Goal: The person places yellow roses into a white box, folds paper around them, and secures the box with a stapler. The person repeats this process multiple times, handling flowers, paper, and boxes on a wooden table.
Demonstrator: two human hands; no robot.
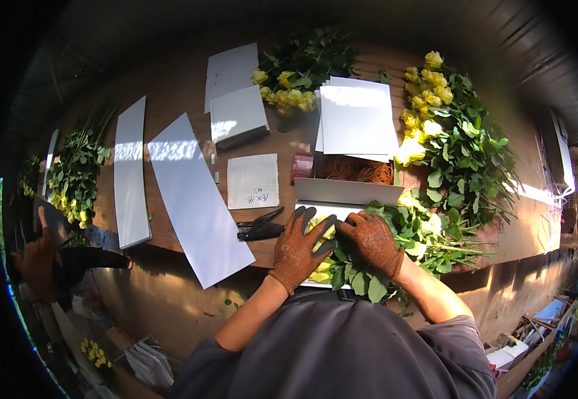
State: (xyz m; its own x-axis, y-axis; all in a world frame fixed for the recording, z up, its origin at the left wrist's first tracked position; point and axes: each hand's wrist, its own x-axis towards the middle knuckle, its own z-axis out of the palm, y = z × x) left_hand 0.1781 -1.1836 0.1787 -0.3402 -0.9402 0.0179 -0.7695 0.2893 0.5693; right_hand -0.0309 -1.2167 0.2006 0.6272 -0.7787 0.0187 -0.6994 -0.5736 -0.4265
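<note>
My left hand (301, 247), in a rust-brown glove with dark fingertips, lies with fingers spread over yellow rose heads (321, 275) right in front of me. Its fingers and thumb curve around one rose head; whether it grips is unclear. Beside it, my right hand (372, 245), gloved alike, has curled fingers above rose leaves (363, 279). What its fingertips pinch, if anything, is hidden. Beneath both hands is a white sheet (336, 207), mostly covered. More cut roses (428, 234) lie to the right of my right hand. Left of my left hand lies a black-handled cutting tool (260, 227).
A box (348, 188) of orange rubber bands stands ahead, with white card sheets (356, 119) above it. Long white boards (199, 199) lie left on the wooden table (179, 104). Rose bunches (468, 134) lie right. Another person's arm (42, 249) shows far left.
</note>
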